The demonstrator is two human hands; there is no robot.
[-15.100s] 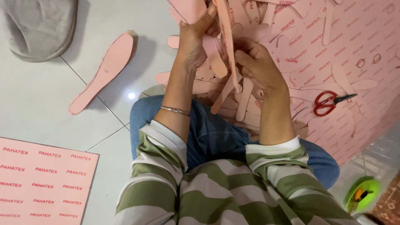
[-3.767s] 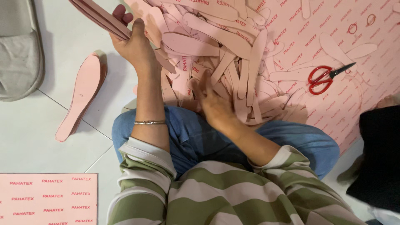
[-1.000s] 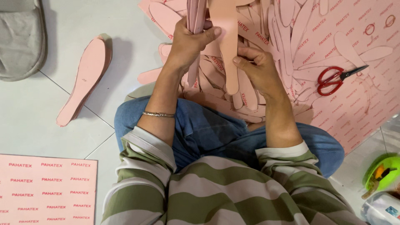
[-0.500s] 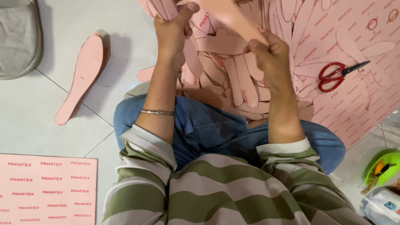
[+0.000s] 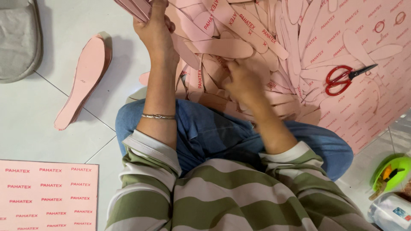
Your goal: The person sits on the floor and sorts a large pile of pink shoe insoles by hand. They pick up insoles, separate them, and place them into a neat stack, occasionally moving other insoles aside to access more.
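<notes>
Left hand [image 5: 155, 31] is raised and closed around a bundle of pink insole cut-outs [image 5: 133, 7], which runs out past the top edge of the view. Right hand [image 5: 245, 78] is lowered, palm down, into the loose heap of pink cut-outs [image 5: 239, 42] just beyond the knees; whether its fingers grip a piece cannot be told. A thin metal bracelet [image 5: 158, 116] sits on the left forearm. Red-handled scissors [image 5: 344, 77] lie on the printed pink sheet [image 5: 376, 98], well apart from both hands. A stacked insole shape [image 5: 83, 81] rests on the white tiled floor [image 5: 38, 124] to the left.
</notes>
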